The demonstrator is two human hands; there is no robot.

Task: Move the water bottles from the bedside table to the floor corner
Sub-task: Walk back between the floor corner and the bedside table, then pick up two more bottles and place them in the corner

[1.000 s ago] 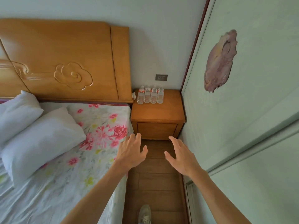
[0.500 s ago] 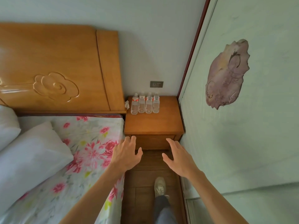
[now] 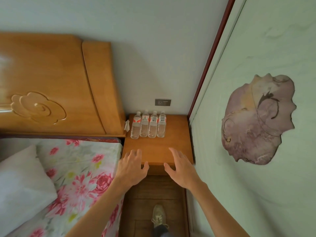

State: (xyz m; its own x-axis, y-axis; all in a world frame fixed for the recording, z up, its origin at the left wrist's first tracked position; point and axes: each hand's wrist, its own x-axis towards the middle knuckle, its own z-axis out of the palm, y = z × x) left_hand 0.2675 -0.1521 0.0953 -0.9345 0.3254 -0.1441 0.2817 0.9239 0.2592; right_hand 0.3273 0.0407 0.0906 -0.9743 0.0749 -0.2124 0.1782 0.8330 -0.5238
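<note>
Water bottles (image 3: 148,124) at back of bedside table (image 3: 159,146), beyond left hand (image 3: 132,168), right hand (image 3: 182,170), both spread, empty

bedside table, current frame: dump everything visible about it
The bedside table is a boxy cabinet of orange-brown wood with a smooth, squarish top. It stands in the corner, the bed on one side, a pale green wall on the other, its back under a socket. Four water bottles stand upright in a tight row at the back of the top, nearer the bed. The left hand and right hand are spread open over its front edge; contact cannot be told. Its front is mostly hidden.
</note>
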